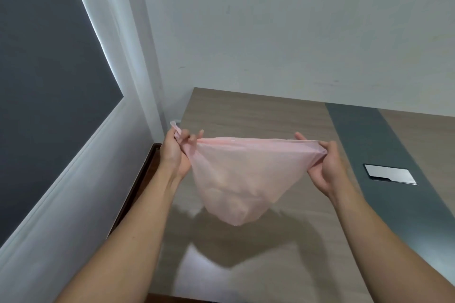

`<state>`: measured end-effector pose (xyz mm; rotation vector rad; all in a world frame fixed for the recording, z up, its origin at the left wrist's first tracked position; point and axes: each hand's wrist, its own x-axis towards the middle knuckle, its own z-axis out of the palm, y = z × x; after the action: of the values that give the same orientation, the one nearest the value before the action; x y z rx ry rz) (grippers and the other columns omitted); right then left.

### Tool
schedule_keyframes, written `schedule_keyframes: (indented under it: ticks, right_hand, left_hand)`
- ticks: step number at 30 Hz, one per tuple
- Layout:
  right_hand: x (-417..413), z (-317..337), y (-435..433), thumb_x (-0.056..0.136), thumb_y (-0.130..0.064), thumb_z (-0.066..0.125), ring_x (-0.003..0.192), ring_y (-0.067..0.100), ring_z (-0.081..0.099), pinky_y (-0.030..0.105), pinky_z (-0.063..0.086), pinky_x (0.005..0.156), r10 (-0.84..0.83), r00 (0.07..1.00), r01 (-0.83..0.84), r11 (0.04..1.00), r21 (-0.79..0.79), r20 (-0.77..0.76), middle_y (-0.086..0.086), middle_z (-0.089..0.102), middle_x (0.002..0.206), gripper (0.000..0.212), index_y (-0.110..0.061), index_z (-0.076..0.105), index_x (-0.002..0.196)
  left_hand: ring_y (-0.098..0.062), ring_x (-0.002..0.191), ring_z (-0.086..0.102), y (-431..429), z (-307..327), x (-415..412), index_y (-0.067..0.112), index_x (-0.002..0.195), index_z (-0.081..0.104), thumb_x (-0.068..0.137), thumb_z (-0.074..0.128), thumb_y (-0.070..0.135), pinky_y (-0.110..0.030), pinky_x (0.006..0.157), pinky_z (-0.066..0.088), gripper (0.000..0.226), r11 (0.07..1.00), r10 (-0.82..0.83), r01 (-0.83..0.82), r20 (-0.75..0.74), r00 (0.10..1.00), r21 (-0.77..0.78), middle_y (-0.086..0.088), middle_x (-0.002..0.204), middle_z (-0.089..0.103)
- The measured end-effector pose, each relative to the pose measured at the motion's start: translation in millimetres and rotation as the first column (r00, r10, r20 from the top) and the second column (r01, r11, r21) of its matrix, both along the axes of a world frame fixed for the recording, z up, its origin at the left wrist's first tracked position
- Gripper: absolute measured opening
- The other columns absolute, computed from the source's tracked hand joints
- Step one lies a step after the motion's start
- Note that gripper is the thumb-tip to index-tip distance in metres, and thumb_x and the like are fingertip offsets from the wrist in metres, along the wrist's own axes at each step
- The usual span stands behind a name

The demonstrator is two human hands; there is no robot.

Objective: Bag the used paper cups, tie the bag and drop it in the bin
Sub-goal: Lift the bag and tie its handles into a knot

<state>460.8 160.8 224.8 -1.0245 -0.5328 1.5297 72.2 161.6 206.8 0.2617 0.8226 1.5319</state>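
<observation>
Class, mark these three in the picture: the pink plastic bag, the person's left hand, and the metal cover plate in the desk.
pink plastic bag (234, 179): head view, on its hanging body.
left hand (176, 152): head view, on its back.
metal cover plate (389, 173): head view, on its flat top.

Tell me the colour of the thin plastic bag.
Pale translucent pink plastic bag, clearest in the head view.

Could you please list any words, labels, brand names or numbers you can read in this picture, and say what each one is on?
There are none to read. The pink bag, held stretched between the left hand and the right hand, shows no print. The table, its metal plate and the wall are bare of text.
</observation>
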Motion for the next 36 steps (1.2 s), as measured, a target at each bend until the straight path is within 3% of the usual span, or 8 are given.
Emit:
schedule_keyframes:
  ticks: [3, 7, 14, 17, 21, 25, 29, 36]
  right_hand:
    - [-11, 5, -1, 0.105, -0.024, 0.04, 0.099, 0.022, 0.084, 0.042, 0.055, 0.108, -0.04, 0.976, 0.038, 0.999, -0.013, -0.214, 0.004, 0.081, 0.096, 0.029, -0.009, 0.064, 0.098]
    - [-31, 16, -3, 0.108, -0.02, 0.042, 0.061, 0.013, 0.032, 0.025, 0.039, 0.075, -0.036, 0.993, 0.034, 0.999, -0.019, -0.113, -0.007, 0.039, 0.064, 0.038, -0.026, 0.033, 0.072]
    - [-109, 36, -18, 0.109, -0.012, 0.045, 0.062, 0.016, 0.039, 0.032, 0.035, 0.065, 0.082, 0.972, -0.101, 0.992, 0.079, 0.22, 0.0, 0.045, 0.067, 0.041, -0.021, 0.041, 0.069]
    - [-123, 37, -24, 0.112, -0.017, 0.051, 0.066, 0.015, 0.049, 0.028, 0.045, 0.065, 0.054, 0.871, -0.171, 0.965, 0.198, 0.488, 0.001, 0.054, 0.07, 0.04, -0.012, 0.059, 0.073]
    - [-118, 41, -29, 0.114, -0.039, 0.057, 0.068, 0.002, 0.062, 0.012, 0.049, 0.067, -0.016, 0.726, -0.279, 0.907, 0.316, 0.688, -0.01, 0.066, 0.077, 0.035, -0.015, 0.07, 0.092]
    - [-105, 41, -30, 0.107, -0.055, 0.067, 0.111, 0.001, 0.069, 0.028, 0.054, 0.093, -0.054, 0.727, -0.252, 0.906, 0.339, 0.685, -0.012, 0.073, 0.123, 0.028, -0.028, 0.064, 0.113]
    - [-90, 20, -40, 0.084, -0.083, 0.075, 0.154, 0.004, 0.04, 0.032, 0.039, 0.12, 0.122, 0.512, -0.448, 0.882, 0.143, 0.85, -0.022, 0.042, 0.162, 0.091, -0.05, 0.036, 0.159]
    - [-99, 4, -41, 0.081, -0.099, 0.058, 0.157, -0.001, 0.031, 0.036, 0.033, 0.126, 0.196, 0.544, -0.396, 0.917, 0.044, 0.816, -0.023, 0.033, 0.172, 0.103, -0.052, 0.026, 0.167]
  left_hand:
    - [-0.01, 0.043, 0.028, -5, 10, 11, 0.024, 0.076, 0.028, 0.121, 0.04, 0.047, -0.025, 0.045, 0.034, 0.052, 0.992, -0.096, 0.119, -0.329, 0.939, 0.05, 0.009, 0.055, 0.03]
    - [0.005, 0.096, 0.067, -20, 23, 29, 0.047, 0.12, 0.072, 0.103, 0.058, 0.077, -0.024, 0.079, 0.051, 0.037, 0.931, -0.178, 0.361, -0.93, 0.323, -0.053, 0.032, 0.103, 0.074]
    - [-0.006, 0.116, 0.075, -30, 51, 93, 0.058, 0.147, 0.067, 0.068, 0.082, 0.088, -0.035, 0.102, 0.061, 0.085, 0.817, -0.173, 0.54, -0.979, -0.106, -0.202, 0.022, 0.134, 0.081]
    - [-0.024, 0.1, 0.069, -28, 45, 106, 0.054, 0.108, 0.076, 0.087, 0.081, 0.059, -0.039, 0.086, 0.06, 0.022, 0.8, -0.126, 0.523, -0.935, -0.331, -0.293, 0.012, 0.107, 0.076]
    - [-0.033, 0.072, 0.039, -30, 21, 105, 0.031, 0.054, 0.054, 0.096, 0.058, 0.016, -0.036, 0.058, 0.034, 0.044, 0.843, -0.143, 0.452, -0.932, -0.333, -0.29, 0.004, 0.06, 0.044]
    - [-0.014, 0.061, 0.026, -30, 14, 96, 0.006, 0.064, 0.051, 0.098, 0.067, 0.037, -0.037, 0.056, 0.023, 0.049, 0.863, -0.193, 0.459, -0.977, -0.088, -0.212, -0.002, 0.06, 0.036]
    - [-0.019, 0.06, 0.048, -35, 19, 93, 0.001, 0.075, 0.069, 0.089, 0.059, 0.041, -0.037, 0.058, 0.036, 0.044, 0.835, -0.256, 0.506, -0.967, 0.005, -0.218, -0.028, 0.082, 0.07]
    - [-0.014, 0.068, 0.045, -41, 15, 94, 0.0, 0.076, 0.071, 0.104, 0.073, 0.036, -0.029, 0.07, 0.043, 0.046, 0.776, -0.264, 0.614, -0.958, 0.109, -0.144, 0.0, 0.069, 0.053]
